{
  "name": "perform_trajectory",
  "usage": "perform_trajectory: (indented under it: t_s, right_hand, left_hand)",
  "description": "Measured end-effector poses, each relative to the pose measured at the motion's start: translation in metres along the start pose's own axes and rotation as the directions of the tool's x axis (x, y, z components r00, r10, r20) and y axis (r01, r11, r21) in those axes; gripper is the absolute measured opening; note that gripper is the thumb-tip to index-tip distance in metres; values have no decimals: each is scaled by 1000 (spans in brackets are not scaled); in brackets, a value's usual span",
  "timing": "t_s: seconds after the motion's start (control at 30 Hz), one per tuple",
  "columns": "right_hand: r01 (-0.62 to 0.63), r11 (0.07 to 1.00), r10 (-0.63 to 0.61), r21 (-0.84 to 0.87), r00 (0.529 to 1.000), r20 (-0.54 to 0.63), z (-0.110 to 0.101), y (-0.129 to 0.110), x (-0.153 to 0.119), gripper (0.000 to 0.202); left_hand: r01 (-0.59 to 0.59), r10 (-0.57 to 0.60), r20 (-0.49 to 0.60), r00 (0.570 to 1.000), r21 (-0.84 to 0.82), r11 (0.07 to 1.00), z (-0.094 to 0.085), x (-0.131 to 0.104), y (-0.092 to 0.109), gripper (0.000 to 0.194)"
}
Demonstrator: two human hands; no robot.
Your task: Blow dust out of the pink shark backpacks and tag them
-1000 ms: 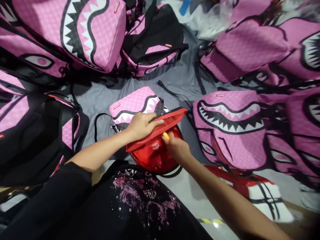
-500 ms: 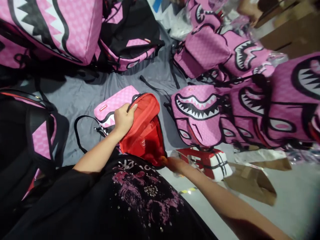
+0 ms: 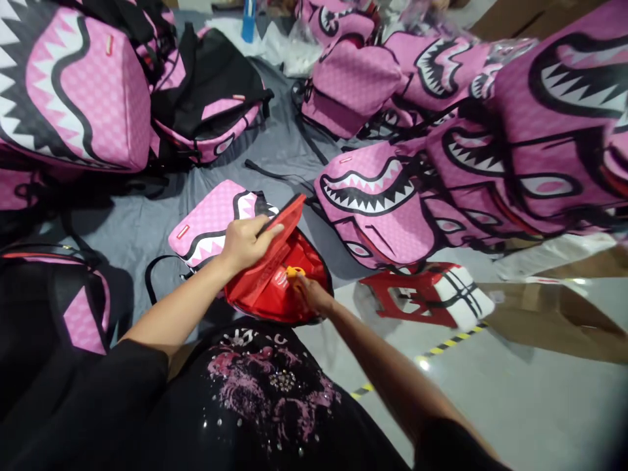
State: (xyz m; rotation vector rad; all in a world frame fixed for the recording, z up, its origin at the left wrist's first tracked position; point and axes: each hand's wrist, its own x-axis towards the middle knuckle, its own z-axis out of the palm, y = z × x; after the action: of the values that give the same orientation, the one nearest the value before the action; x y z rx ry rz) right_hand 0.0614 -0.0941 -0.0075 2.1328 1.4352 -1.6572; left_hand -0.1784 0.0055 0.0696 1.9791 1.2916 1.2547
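Note:
A small pink backpack (image 3: pixel 210 212) with a shark-mouth print lies in front of my body, unzipped, its red lining (image 3: pixel 314 258) exposed. My left hand (image 3: pixel 248 243) is closed on the edge of its opened front panel, folding it up and to the left. Inside the opening, my right hand (image 3: pixel 314 294) grips small yellow-handled snips (image 3: pixel 295 271), held against the red lining. The blades cannot be made out. A black strap (image 3: pixel 156 265) loops out at the bag's left side.
Pink shark-print backpacks (image 3: pixel 375 203) line the right side, and a large one (image 3: pixel 105 98) stands at upper left. A black-backed bag (image 3: pixel 39 307) lies at left. Grey cloth (image 3: pixel 216 163) covers the work surface. A red and white box-like item (image 3: pixel 432 294) and cardboard (image 3: pixel 554 314) are at right.
My right hand has moved from the bag's lower right edge up into the opening with the snips. My left hand has tilted the red-lined panel more upright. The view has shifted.

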Motion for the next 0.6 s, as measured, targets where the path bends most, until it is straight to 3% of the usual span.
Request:
perform_trajectory:
  t_s: [0.1, 0.27, 0.4, 0.5, 0.6]
  right_hand:
    - [19, 932, -87, 363, 981, 173, 35, -5, 11, 69]
    - [-92, 684, -246, 724, 905, 347, 70, -6, 30, 66]
    - [-162, 488, -325, 858, 878, 350, 85, -20, 48, 63]
    - [-173, 397, -357, 901, 876, 325, 90, -31, 58, 63]
    - [-173, 364, -354, 915, 883, 308, 89, -36, 60, 64]
  left_hand:
    - [-176, 174, 40, 984, 64, 982, 2, 9, 1, 47]
    - [-372, 367, 64, 928, 120, 920, 6, 30, 3, 47]
    - [-428, 413, 134, 901, 107, 897, 12, 37, 6, 48]
    - [-474, 455, 154, 877, 116, 873, 10, 35, 13, 47]
    - [-590, 565, 204, 800, 94, 802, -3, 29, 34, 46]
